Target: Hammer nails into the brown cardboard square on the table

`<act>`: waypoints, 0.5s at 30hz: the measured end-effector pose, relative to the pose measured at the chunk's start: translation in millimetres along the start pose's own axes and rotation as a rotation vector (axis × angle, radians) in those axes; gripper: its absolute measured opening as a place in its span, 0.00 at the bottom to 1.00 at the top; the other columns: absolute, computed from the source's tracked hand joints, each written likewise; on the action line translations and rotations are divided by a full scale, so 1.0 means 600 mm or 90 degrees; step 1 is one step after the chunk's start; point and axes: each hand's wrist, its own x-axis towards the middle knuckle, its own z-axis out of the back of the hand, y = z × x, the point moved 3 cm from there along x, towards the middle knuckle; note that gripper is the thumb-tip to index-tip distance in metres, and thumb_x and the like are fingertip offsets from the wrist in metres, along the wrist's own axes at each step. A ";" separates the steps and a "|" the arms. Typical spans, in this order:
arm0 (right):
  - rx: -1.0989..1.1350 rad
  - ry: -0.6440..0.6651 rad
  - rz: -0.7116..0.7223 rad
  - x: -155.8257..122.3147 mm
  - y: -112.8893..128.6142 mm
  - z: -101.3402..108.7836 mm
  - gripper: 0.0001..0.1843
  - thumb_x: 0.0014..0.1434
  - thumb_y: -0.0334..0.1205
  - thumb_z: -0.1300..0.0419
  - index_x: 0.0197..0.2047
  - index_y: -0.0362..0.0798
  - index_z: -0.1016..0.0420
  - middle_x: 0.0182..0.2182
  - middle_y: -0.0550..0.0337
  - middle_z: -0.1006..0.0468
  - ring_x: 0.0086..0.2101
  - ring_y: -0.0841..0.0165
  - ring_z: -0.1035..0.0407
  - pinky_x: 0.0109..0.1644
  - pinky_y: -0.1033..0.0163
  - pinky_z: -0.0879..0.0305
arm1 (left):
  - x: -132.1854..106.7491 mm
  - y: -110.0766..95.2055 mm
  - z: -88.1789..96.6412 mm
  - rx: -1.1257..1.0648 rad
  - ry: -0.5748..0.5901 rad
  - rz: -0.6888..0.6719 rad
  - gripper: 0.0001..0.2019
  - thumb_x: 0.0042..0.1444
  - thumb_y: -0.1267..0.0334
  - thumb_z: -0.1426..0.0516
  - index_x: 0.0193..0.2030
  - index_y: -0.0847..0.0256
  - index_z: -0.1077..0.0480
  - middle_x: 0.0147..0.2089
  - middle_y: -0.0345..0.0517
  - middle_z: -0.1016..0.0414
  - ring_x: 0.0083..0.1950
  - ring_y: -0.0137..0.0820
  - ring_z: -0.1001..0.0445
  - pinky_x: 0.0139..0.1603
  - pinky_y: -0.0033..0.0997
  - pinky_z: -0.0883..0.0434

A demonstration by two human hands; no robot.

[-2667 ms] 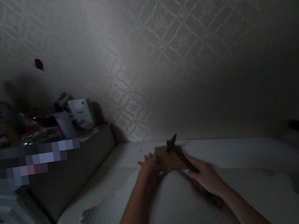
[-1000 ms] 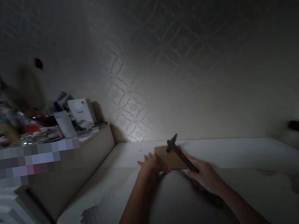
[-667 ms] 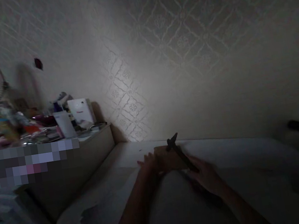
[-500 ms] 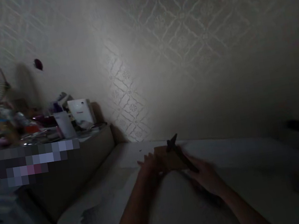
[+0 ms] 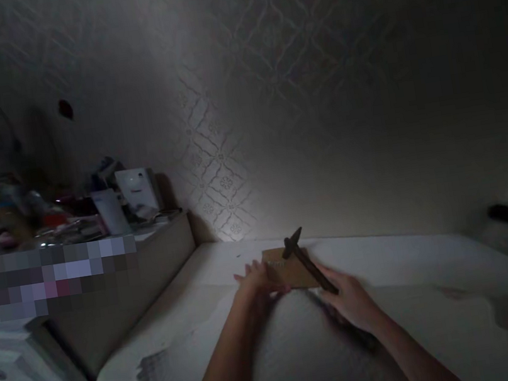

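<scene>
Hammer [image 5: 311, 265] across a brown board [image 5: 282, 276]

In the frame's lower centre, our right hand [image 5: 351, 298] is wrapped around the hammer's handle; our left hand [image 5: 255, 280] clasps the board's left side, white table [image 5: 378, 251] around it.

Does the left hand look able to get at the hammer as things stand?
Probably yes: the left hand rests at the left end of the brown piece, the hammer in the right hand slants over its other end, and nothing visible stands between.

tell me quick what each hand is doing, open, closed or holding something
Left hand: at the brown board's left end; whether gripping can't be told.
Right hand: closed, holding a hammer by its handle.
</scene>
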 end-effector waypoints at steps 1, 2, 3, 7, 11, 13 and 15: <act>-0.001 -0.007 -0.005 0.000 0.000 0.001 0.33 0.51 0.34 0.43 0.62 0.52 0.30 0.50 0.60 0.20 0.53 0.58 0.29 0.56 0.52 0.32 | -0.001 -0.001 0.001 -0.002 -0.002 -0.005 0.55 0.42 0.38 0.38 0.73 0.50 0.59 0.75 0.60 0.62 0.74 0.59 0.63 0.62 0.76 0.57; 0.000 -0.011 -0.009 0.000 0.000 0.001 0.33 0.51 0.34 0.43 0.62 0.52 0.30 0.48 0.60 0.19 0.52 0.57 0.28 0.55 0.52 0.31 | -0.001 -0.001 0.001 -0.004 -0.004 -0.009 0.55 0.42 0.38 0.38 0.73 0.51 0.59 0.75 0.60 0.61 0.74 0.58 0.62 0.62 0.76 0.57; -0.001 -0.008 -0.015 0.000 0.001 0.001 0.33 0.51 0.34 0.43 0.62 0.52 0.30 0.47 0.59 0.19 0.51 0.58 0.27 0.53 0.53 0.30 | -0.001 -0.001 0.002 -0.003 -0.005 -0.011 0.55 0.42 0.38 0.38 0.73 0.52 0.58 0.75 0.61 0.61 0.74 0.58 0.62 0.63 0.75 0.56; -0.005 0.008 -0.034 -0.001 0.004 0.001 0.34 0.51 0.33 0.44 0.63 0.52 0.32 0.42 0.61 0.17 0.45 0.58 0.24 0.49 0.52 0.27 | 0.004 0.002 -0.003 0.011 -0.003 -0.003 0.53 0.43 0.39 0.38 0.72 0.50 0.57 0.75 0.60 0.60 0.73 0.59 0.61 0.63 0.75 0.55; 0.006 -0.005 -0.006 -0.001 0.007 0.002 0.33 0.50 0.33 0.43 0.61 0.52 0.29 0.46 0.60 0.19 0.45 0.59 0.24 0.50 0.54 0.28 | 0.009 0.005 -0.006 0.008 -0.012 -0.008 0.54 0.43 0.39 0.38 0.73 0.51 0.59 0.75 0.59 0.62 0.74 0.58 0.63 0.63 0.75 0.55; 0.006 -0.001 -0.009 -0.001 0.007 0.001 0.33 0.50 0.34 0.43 0.61 0.53 0.29 0.47 0.60 0.19 0.45 0.60 0.24 0.49 0.55 0.28 | 0.008 0.005 -0.006 0.004 -0.004 -0.004 0.54 0.43 0.39 0.38 0.73 0.52 0.59 0.76 0.59 0.62 0.74 0.57 0.63 0.63 0.74 0.55; 0.003 0.000 -0.017 -0.001 0.007 0.002 0.33 0.51 0.34 0.43 0.61 0.52 0.30 0.45 0.60 0.18 0.44 0.60 0.24 0.48 0.56 0.27 | 0.005 0.004 -0.003 0.002 0.007 -0.001 0.55 0.41 0.38 0.37 0.72 0.51 0.58 0.76 0.59 0.63 0.74 0.58 0.63 0.63 0.74 0.56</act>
